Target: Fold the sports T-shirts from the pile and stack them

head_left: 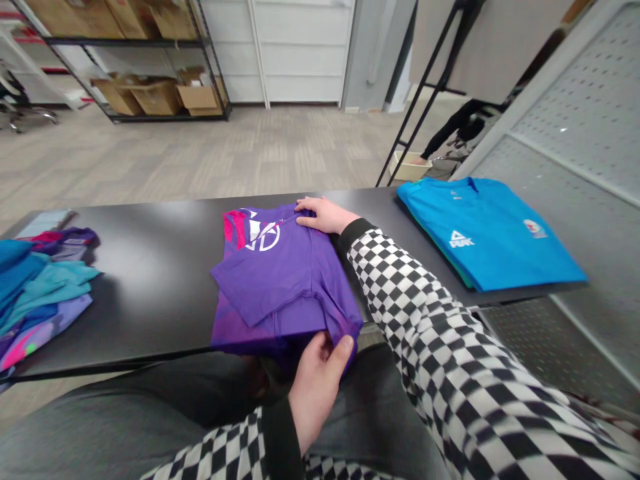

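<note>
A purple T-shirt (287,270), partly folded, lies in front of me with a white print and a pink patch at its far left. One sleeve is laid across its front. At the near right edge, my left hand (319,383) is closed on the shirt's fabric between thumb and fingers, and the cloth there hangs over the table edge. My right hand (327,215) rests on the far right corner of the shirt, fingers stretched out and the thumb a little apart.
On the black table (150,267), a folded blue T-shirt (493,233) with a white logo lies at the right. A loose heap of coloured clothes (45,287) is at the left. A perforated grey panel (575,133) borders the right side. Shelves with cardboard boxes (155,97) stand behind.
</note>
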Demonstrator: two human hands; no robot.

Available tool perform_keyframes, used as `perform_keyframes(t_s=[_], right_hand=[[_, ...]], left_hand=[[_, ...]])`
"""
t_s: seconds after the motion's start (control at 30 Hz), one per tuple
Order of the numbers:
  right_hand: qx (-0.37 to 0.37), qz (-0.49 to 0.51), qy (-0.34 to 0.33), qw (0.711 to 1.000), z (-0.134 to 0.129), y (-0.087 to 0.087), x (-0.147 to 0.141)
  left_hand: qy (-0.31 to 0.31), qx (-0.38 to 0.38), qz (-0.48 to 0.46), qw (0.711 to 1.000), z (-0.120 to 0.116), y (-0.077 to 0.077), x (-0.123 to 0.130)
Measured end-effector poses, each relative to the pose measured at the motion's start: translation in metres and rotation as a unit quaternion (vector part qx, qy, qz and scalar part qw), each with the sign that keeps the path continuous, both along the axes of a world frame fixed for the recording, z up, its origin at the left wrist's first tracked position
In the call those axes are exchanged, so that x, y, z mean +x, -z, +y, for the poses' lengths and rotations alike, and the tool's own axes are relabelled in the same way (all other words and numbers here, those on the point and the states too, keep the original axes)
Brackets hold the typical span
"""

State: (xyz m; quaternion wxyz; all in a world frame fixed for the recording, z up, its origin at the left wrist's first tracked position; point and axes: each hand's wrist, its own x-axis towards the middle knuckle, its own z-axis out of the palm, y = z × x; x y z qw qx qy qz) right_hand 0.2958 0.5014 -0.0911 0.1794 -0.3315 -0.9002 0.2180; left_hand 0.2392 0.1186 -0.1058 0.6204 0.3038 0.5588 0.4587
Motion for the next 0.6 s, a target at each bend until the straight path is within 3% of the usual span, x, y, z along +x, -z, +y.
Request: perform_keyframes(t_s=[0.17,0.27,0.37,0.43,0.5,0.6], right_hand=[[0.002,-0.007,0.001,1.0,-0.005,-0.005,0.0],[0.002,-0.006,0.002,1.0,-0.004,-0.005,0.0],[0.002,-0.001,-0.001,1.0,-0.003,-0.005,0.0],[0.002,0.004,-0.004,1.0,-0.003,-0.005,0.0],[0.002,0.009,-0.006,1.0,-0.003,-0.006,0.001],[0.003,0.01,-0.008,1.0,-0.003,-0.006,0.001]], left_hand=[[0.037,0.02,0.047,0.998,0.006,0.003,0.0],[0.067,0.035,0.141,0.987,-0.003,0.025,-0.025],[0.082,-0.002,0.238,0.968,-0.014,0.05,-0.053],[0.098,-0.002,0.269,0.958,-0.02,0.056,-0.064],[0.107,0.025,0.293,0.95,-0.023,0.05,-0.066],[0.122,0.096,0.348,0.924,-0.016,0.026,-0.061]])
